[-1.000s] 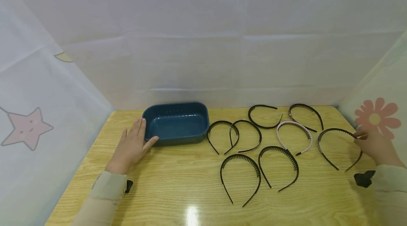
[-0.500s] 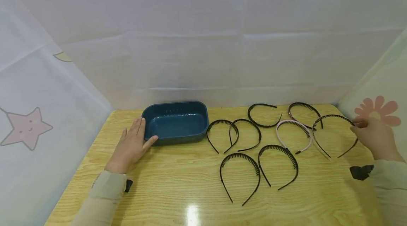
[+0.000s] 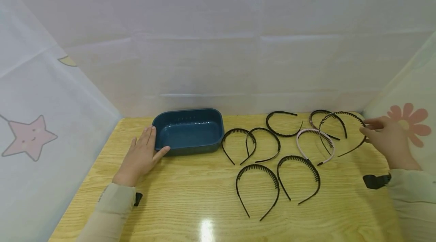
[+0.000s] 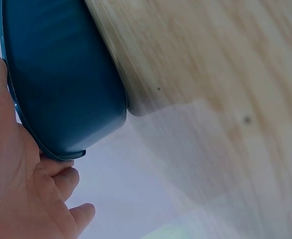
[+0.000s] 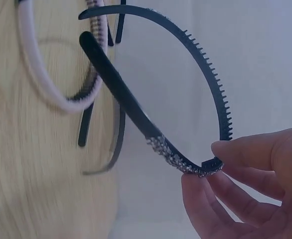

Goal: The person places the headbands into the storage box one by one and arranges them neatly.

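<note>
My left hand [image 3: 140, 157] rests with straight fingers on the left rim of a dark blue rectangular basin [image 3: 190, 150]; in the left wrist view the fingertips touch the basin's [image 4: 66, 79] edge. Between thumb and fingers, my right hand [image 3: 388, 141] pinches a black toothed headband [image 3: 362, 120], raised off the table at the right. The right wrist view shows silvery glitter along part of this headband [image 5: 168, 154]. From the head view it overlaps a pink headband [image 3: 299, 144] and a dark headband [image 3: 343, 128] behind it.
Several black headbands lie between basin and right hand, including one at the front [image 3: 237, 187], one beside it [image 3: 318, 181] and one at the back [image 3: 269, 125]. The wooden table [image 3: 177, 204] is enclosed by pale cloth walls [image 3: 211, 64].
My right hand has lifted the glittery headband off the table and carried it left and away from me, over the pink one. The left hand and basin have stayed put.
</note>
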A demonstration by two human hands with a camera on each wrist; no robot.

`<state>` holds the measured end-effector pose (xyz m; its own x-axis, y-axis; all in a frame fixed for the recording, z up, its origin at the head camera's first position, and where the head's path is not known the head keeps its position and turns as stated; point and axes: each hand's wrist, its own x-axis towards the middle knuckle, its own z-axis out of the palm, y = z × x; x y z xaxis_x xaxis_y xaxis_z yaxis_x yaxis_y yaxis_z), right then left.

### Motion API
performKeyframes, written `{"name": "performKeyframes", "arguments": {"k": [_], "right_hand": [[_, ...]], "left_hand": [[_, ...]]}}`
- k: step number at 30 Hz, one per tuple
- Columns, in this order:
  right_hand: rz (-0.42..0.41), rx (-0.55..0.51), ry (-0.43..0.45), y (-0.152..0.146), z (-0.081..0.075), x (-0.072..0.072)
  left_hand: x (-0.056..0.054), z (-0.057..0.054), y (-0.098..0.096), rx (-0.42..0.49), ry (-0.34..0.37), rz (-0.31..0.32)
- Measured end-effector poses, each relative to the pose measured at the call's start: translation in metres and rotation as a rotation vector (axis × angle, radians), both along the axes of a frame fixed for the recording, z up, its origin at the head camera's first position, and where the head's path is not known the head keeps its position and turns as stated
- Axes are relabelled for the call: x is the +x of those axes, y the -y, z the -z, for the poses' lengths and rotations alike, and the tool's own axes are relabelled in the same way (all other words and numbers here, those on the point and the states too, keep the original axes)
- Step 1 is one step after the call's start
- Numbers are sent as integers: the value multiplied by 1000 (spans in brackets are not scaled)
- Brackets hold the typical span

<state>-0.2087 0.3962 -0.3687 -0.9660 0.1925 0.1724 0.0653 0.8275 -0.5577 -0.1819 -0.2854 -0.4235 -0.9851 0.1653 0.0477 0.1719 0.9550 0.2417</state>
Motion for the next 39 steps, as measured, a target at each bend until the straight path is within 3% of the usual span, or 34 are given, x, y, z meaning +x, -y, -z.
{"name": "performKeyframes", "arguments": {"k": [6, 13, 21, 39], "right_hand": [[-84, -222, 47, 17, 0, -3], [-129, -480, 30, 43, 3, -10], [-165, -509, -1, 81, 4, -13], [-248, -782, 9, 153, -3, -28]], "left_hand": [[-1, 1, 0, -1, 19, -5], [1, 0, -1, -3, 7, -4], [3, -3, -1, -5, 3, -4], [1, 1, 0, -13, 0, -5]]}}
